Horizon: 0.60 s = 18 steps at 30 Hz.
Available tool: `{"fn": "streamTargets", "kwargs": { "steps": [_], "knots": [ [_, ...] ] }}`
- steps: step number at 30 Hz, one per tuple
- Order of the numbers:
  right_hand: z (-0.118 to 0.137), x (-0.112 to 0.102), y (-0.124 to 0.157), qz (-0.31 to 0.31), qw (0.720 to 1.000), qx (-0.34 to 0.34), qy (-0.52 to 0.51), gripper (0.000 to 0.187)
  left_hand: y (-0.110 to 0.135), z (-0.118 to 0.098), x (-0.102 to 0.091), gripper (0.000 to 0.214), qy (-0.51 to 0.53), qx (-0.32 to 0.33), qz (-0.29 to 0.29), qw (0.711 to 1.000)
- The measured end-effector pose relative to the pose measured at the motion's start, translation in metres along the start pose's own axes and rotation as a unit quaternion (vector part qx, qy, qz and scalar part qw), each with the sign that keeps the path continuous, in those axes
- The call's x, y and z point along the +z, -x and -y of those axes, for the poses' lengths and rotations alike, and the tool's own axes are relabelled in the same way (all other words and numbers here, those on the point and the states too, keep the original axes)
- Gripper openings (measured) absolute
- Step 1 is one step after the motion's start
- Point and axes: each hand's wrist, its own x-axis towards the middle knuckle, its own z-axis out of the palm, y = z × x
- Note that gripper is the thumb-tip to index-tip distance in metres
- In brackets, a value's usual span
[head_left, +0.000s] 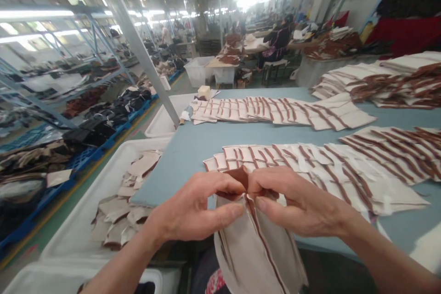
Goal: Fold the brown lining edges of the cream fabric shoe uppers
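My left hand (196, 206) and my right hand (296, 202) meet at the near edge of the blue table (193, 142). Both pinch the top of a stack of beige fabric pieces with a brown strip (255, 248) that hangs down toward my lap. The fingers of both hands are closed on the brown tab at its upper edge. Just beyond my hands lies a row of overlapped beige pieces with brown strips (292, 161).
More rows of the same pieces (275, 110) cover the table's middle and right side (389, 78). White trays (113, 202) with loose beige pieces stand at my left. Blue shelving with dark goods (86, 119) runs along the left aisle. A seated person (277, 41) works far back.
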Motion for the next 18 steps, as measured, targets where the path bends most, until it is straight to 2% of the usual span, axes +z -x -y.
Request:
{"fn": "streamTargets", "kwargs": {
  "steps": [3, 6, 12, 18],
  "knots": [
    [0.001, 0.001, 0.004, -0.007, 1.000, 0.018, 0.008, 0.015, -0.008, -0.005, 0.007, 0.010, 0.043, -0.022, 0.002, 0.999],
    [-0.002, 0.003, 0.012, -0.014, 0.999, 0.028, 0.028, 0.014, -0.010, -0.003, 0.012, 0.014, 0.038, -0.047, -0.012, 0.998],
    [-0.008, 0.007, 0.025, -0.010, 0.998, 0.063, -0.002, 0.013, -0.012, -0.001, 0.020, 0.018, 0.021, -0.022, 0.023, 0.999],
    [-0.010, 0.011, 0.026, -0.001, 0.997, 0.070, -0.031, 0.015, -0.008, 0.002, 0.020, 0.016, 0.015, -0.023, 0.053, 0.998]
  ]
}}
